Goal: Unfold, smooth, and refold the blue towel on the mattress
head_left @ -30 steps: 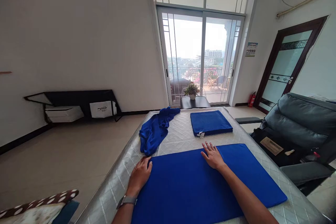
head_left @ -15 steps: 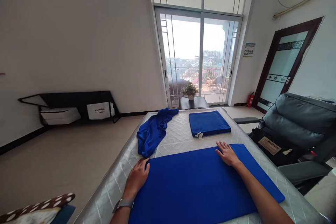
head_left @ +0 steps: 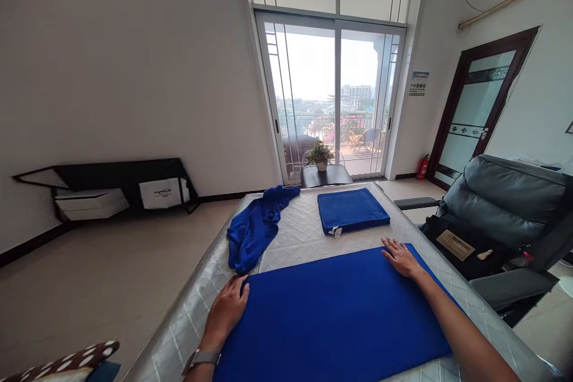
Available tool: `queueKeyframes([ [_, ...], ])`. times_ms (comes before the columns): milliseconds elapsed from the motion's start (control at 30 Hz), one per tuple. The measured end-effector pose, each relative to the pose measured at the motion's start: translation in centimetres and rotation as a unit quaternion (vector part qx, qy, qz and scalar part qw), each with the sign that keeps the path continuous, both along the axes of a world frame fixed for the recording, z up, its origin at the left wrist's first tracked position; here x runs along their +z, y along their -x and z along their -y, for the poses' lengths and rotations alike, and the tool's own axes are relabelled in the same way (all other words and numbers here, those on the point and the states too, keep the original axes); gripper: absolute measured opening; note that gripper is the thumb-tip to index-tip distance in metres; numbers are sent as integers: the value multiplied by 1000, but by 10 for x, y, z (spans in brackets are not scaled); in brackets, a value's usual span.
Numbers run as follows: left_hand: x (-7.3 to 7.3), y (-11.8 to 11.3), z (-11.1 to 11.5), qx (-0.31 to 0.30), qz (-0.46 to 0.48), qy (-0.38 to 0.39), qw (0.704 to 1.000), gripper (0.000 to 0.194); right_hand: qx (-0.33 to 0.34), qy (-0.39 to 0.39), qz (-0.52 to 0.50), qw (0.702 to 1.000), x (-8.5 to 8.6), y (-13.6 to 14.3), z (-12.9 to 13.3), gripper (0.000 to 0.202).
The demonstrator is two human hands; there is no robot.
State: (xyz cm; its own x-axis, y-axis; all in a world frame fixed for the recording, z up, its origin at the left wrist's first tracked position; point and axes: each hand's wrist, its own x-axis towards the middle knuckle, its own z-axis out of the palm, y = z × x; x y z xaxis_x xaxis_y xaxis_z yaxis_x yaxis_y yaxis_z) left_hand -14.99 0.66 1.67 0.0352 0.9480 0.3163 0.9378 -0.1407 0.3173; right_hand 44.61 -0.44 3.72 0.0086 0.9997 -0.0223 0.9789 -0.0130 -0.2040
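A blue cloth (head_left: pixel 322 310) lies spread flat and smooth on the mattress (head_left: pixel 290 239) in front of me. My left hand (head_left: pixel 227 303) rests on its far left corner, fingers stretched out. Near the far right corner, my right hand (head_left: pixel 400 258) lies flat on the cloth with its fingers extended. Beyond the cloth sits a neatly folded stack of blue cloth (head_left: pixel 351 209) with a white tag on its near edge. A crumpled blue cloth (head_left: pixel 255 230) lies just past my left hand, along the mattress's left side.
At the right stands a dark leather recliner (head_left: pixel 505 203) with a black bag (head_left: pixel 461 245) on its seat. A potted plant (head_left: pixel 320 156) stands on a chair past the mattress's far end. At the lower left a polka-dot cushion (head_left: pixel 76 364) shows.
My right hand has slid to the right over the cloth, toward its far right corner. My left hand stays at the left corner. The view has turned slightly right.
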Motion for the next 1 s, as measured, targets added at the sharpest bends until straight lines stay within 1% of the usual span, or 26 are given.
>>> queueKeyframes([
  [133,1,0,0,4,2,16,1000,45,-2,1,2,1000,1,-19,2,72],
  [333,0,1,-1,6,-8,6,1000,46,-5,-7,1,1000,4,-40,7,73],
  [533,2,0,-1,9,-11,9,1000,47,-14,-31,1,999,6,-41,10,69],
  [633,3,-1,0,0,-7,16,1000,48,-40,-55,11,998,11,-28,13,67],
  [700,2,-1,0,2,-2,17,1000,47,-66,-87,14,994,17,-7,18,66],
  [733,1,-1,0,4,-1,15,1000,47,-78,-108,12,991,21,9,21,65],
  [767,0,0,-1,7,0,12,1000,46,-82,-130,6,988,25,28,25,63],
  [800,-2,0,-1,8,0,8,1000,46,-72,-143,-2,987,29,50,30,62],
  [867,-5,1,-3,4,-4,-2,1000,47,-32,-146,-19,989,36,103,41,60],
  [1000,-7,1,-3,1,-15,-9,1000,45,89,-118,-75,986,43,223,74,58],
])
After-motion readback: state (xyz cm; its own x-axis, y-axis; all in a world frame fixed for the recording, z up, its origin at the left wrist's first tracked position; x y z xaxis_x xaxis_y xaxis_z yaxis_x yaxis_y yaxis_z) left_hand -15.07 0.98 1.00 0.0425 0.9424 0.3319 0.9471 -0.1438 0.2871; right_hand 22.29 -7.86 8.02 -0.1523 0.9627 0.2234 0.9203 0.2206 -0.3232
